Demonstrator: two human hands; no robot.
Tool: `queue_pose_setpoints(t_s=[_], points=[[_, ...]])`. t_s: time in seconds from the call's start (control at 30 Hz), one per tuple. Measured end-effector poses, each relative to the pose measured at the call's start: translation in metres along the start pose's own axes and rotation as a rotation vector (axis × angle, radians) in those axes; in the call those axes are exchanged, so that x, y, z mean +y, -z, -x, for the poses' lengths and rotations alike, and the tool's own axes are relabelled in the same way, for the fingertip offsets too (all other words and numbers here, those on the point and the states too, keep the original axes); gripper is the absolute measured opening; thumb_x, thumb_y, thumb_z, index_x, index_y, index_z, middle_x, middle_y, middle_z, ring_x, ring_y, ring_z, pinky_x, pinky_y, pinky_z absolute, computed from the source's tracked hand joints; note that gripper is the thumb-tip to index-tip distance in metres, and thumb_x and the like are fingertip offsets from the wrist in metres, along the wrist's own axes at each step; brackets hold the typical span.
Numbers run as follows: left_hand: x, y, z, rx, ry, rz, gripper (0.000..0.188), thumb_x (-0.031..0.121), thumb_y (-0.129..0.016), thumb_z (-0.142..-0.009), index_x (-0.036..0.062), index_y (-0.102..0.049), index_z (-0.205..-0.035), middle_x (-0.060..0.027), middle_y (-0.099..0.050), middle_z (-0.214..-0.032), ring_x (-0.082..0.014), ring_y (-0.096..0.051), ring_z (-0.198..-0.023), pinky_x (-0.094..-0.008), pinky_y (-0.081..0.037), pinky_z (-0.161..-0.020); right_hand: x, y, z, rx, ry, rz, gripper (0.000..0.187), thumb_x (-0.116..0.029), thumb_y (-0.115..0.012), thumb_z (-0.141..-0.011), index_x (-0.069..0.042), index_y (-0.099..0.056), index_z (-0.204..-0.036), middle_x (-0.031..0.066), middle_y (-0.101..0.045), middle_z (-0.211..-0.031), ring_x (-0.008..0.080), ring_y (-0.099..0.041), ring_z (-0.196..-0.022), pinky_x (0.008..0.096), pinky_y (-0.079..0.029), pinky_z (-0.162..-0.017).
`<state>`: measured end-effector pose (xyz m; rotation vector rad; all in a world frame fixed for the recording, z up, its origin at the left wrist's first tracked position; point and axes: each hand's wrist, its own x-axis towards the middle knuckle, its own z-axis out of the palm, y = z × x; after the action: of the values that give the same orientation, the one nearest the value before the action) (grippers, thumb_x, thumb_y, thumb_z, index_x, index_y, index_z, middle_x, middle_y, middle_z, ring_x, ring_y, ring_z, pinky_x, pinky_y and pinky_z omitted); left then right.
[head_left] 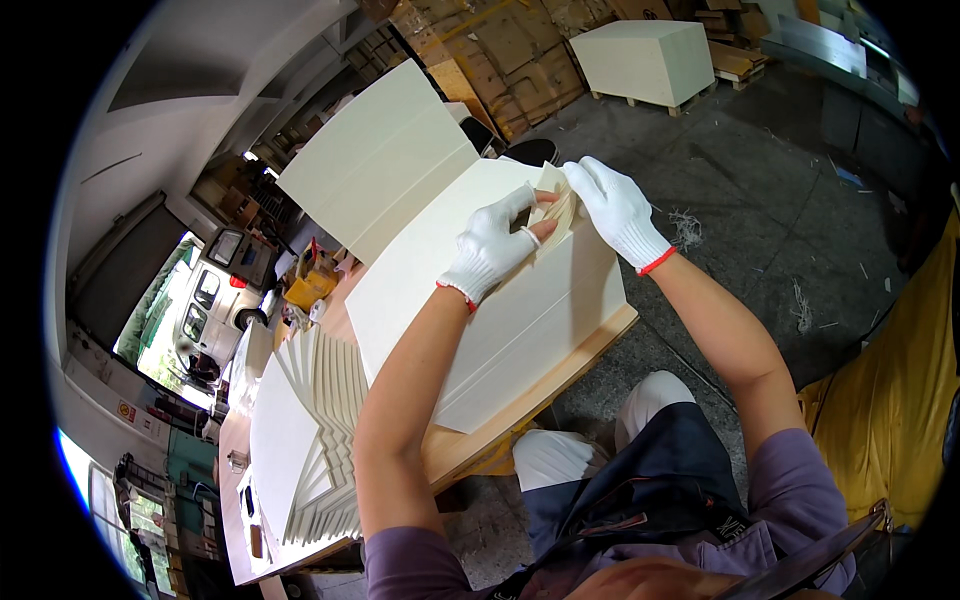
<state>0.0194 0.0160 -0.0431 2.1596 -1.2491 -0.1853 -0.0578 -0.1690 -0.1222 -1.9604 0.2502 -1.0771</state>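
A tall stack of large cream-white paper sheets (440,265) lies in front of me on a wooden board. At its far right corner several sheets (562,222) are bent up and fanned apart. My left hand (492,243), in a white knit glove with bare thumb and index fingertips, is closed on the inner side of these bent sheets. Against their outer edge, my right hand (612,208) is closed too, in a white glove with a red cuff. Its fingertips are partly hidden by the sheets.
Left of the stack, a stepped, fanned pile of sheets (320,430) rests on the table (232,535). A big upright sheet block (385,160) stands behind. Farther off are a palletised white stack (645,62), a yellow container (310,280) and paper scraps (687,228) on the floor.
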Motion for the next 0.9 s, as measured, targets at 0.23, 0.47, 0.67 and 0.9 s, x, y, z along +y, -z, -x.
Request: queue_pose_setpoints(t_s=[0.23,0.47,0.67,0.9], points=[[0.004,-0.002,0.001,0.075,-0.065,-0.053,0.036,0.023,-0.068,-0.101,0.0127,-0.069,-0.135,-0.0070,-0.066,-0.090,-0.0151,-0.060,-0.085,-0.0317,-0.051,-0.082,-0.003,0.006,0.000,-0.066,-0.038,0.025,0.055,-0.058,-0.042,-0.110,-0.007,-0.060,-0.098,0.0198,-0.064,-0.083,0.0429,-0.064,-0.083,0.0502,-0.048,-0.073],[0.000,-0.004,-0.001,0.033,-0.021,-0.146,0.041,0.025,-0.075,-0.097,0.0142,-0.069,-0.135,-0.0077,-0.069,-0.091,-0.0161,-0.063,-0.085,-0.0330,-0.052,-0.084,0.003,-0.002,0.000,0.015,0.013,0.033,0.054,-0.056,-0.043,-0.110,-0.007,-0.060,-0.097,0.0196,-0.065,-0.084,0.0425,-0.065,-0.082,0.0503,-0.048,-0.072],[0.009,-0.002,0.004,0.036,-0.031,-0.151,0.035,0.024,-0.062,-0.104,0.0178,-0.068,-0.137,-0.0100,-0.068,-0.091,-0.0183,-0.063,-0.084,-0.0339,-0.052,-0.085,-0.004,0.004,0.001,-0.021,-0.045,-0.010,0.055,-0.057,-0.044,-0.109,-0.007,-0.060,-0.096,0.0178,-0.064,-0.082,0.0403,-0.064,-0.080,0.0479,-0.047,-0.072],[0.002,-0.001,-0.001,0.016,-0.050,-0.205,0.031,0.024,-0.061,-0.104,0.0193,-0.068,-0.134,-0.0129,-0.072,-0.101,-0.0243,-0.068,-0.090,-0.0367,-0.053,-0.090,-0.002,0.001,0.001,-0.008,-0.033,-0.039,0.049,-0.052,-0.048,-0.110,-0.006,-0.059,-0.096,0.0182,-0.062,-0.082,0.0397,-0.063,-0.079,0.0464,-0.047,-0.071]])
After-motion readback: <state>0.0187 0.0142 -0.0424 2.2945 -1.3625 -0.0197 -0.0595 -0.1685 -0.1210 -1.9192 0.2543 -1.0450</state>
